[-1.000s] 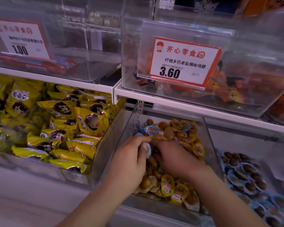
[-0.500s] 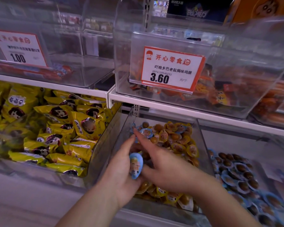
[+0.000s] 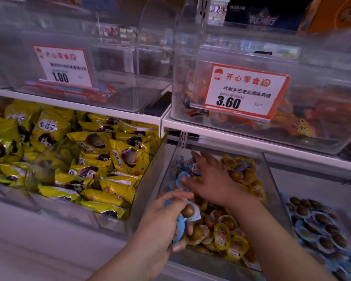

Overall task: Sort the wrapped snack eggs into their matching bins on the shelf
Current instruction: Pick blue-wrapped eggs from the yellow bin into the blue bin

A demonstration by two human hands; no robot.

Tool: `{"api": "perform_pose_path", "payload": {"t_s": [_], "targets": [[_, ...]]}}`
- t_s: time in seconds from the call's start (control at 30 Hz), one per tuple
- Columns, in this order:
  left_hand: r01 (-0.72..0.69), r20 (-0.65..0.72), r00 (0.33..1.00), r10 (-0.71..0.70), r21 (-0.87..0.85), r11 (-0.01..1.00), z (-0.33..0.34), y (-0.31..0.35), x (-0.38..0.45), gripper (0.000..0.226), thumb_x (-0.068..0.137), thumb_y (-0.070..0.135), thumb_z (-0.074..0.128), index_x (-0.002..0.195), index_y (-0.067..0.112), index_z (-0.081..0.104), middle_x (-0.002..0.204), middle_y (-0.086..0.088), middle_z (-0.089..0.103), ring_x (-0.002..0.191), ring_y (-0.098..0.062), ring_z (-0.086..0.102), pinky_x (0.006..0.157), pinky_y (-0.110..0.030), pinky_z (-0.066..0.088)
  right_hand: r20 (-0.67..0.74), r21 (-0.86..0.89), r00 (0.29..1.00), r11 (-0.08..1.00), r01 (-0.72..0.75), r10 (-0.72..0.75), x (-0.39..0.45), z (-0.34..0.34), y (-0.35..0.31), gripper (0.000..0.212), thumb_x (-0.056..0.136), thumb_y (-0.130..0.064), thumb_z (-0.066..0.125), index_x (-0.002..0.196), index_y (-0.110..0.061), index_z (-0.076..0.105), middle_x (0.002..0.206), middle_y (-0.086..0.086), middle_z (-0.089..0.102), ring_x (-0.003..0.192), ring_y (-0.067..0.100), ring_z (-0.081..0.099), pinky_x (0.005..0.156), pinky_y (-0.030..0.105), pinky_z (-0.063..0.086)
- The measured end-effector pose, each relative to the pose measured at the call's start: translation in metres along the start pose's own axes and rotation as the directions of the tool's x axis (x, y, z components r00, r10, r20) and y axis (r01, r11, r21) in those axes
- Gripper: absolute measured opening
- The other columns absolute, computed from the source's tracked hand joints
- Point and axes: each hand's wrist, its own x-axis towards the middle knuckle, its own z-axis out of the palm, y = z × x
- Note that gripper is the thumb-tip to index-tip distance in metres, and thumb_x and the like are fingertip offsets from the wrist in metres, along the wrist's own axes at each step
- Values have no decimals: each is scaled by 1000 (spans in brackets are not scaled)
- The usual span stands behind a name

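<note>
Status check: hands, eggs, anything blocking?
Left hand grips blue-wrapped eggs. Right hand open over blue eggs at the middle bin's back. Nothing blocking.

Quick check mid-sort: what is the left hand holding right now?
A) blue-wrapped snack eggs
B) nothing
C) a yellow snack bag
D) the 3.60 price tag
A: the left hand grips blue-wrapped snack eggs over the front of the middle bin, while the right hand reaches further in, fingers spread.

Clear glossy plastic bins (image 3: 271,179); shiny yellow foil packets (image 3: 128,157); smooth plastic-wrapped eggs (image 3: 229,222); matt paper price tags (image 3: 245,92).
</note>
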Motion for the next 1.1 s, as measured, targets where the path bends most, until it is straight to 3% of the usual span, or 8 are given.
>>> {"api": "perform_pose_path", "payload": {"t_s": [0.13, 0.3, 0.47, 0.6, 0.8, 0.87, 0.97, 1.1], "targets": [[-27, -27, 999, 27, -13, 1000, 2, -4, 8, 18, 98, 8, 52, 102, 10, 69, 80, -14, 65, 46, -18, 51, 36, -15, 26, 272, -205, 962, 976, 70, -12, 28, 15, -9, 82, 83, -77, 43, 153, -36, 31, 163, 12, 23, 148, 36, 20, 116, 54, 16], [-26, 8, 1000, 26, -12, 1000, 1, -4, 8, 18, 98, 10, 51, 102, 11, 69, 75, -11, 66, 46, -17, 52, 35, -16, 26, 381, -48, 910, 979, 200, -167, 41, 3, -13, 40, 93, -40, 64, 128, -21, 62, 130, 7, 60, 117, 25, 55, 82, 24, 38], [-30, 12, 999, 30, -16, 999, 0, -6, 11, 18, 98, 11, 52, 102, 12, 70, 79, -13, 70, 48, -19, 53, 35, -17, 28, 208, 77, 972, 993, 91, -106, 26, -17, 0, 21, 94, -24, 63, 112, -14, 67, 110, 5, 66, 97, 19, 62, 74, 27, 45], [-73, -22, 997, 73, -3, 997, 4, -9, 16, 18, 96, 11, 53, 100, 12, 71, 77, -13, 69, 48, -21, 52, 34, -17, 29, 5, 377, 998, 925, -54, 56, -2, -36, 11, 16, 93, -14, 67, 109, -11, 70, 94, 0, 68, 78, 6, 61, 61, 6, 43], [-175, -119, 979, 168, -48, 983, 21, -10, 27, 15, 94, 8, 56, 96, 11, 70, 76, -13, 68, 47, -19, 51, 33, -21, 31, 49, 958, 907, 236, -161, 418, -62, -39, 13, 12, 95, 0, 61, 103, -5, 69, 90, 12, 73, 74, 20, 67, 64, 31, 51], [-205, -120, 973, 198, -53, 977, 31, -14, 29, 12, 91, 8, 61, 97, 14, 69, 76, -11, 69, 47, -19, 48, 35, -23, 31, 55, 981, 890, 139, -132, 453, -78, -37, 12, 10, 96, 2, 58, 100, 3, 66, 86, 16, 70, 73, 24, 67, 65, 34, 53], [-274, -115, 952, 285, 98, 957, 43, -26, 33, 15, 86, 15, 71, 98, 25, 68, 80, -11, 70, 44, -17, 47, 39, -26, 35, 5, 967, 883, 223, -124, 470, -93, -31, 7, 18, 97, 3, 56, 107, -5, 68, 100, 13, 77, 90, 26, 75, 81, 35, 61], [-381, -89, 892, 443, 378, 844, 46, -36, 37, 28, 86, 16, 71, 100, 39, 65, 97, -8, 69, 70, -23, 59, 61, -40, 47, -167, 798, 846, 574, -186, 507, -100, -32, 6, 27, 96, -5, 60, 118, -17, 68, 107, 5, 75, 98, 20, 72, 89, 38, 58]]}}
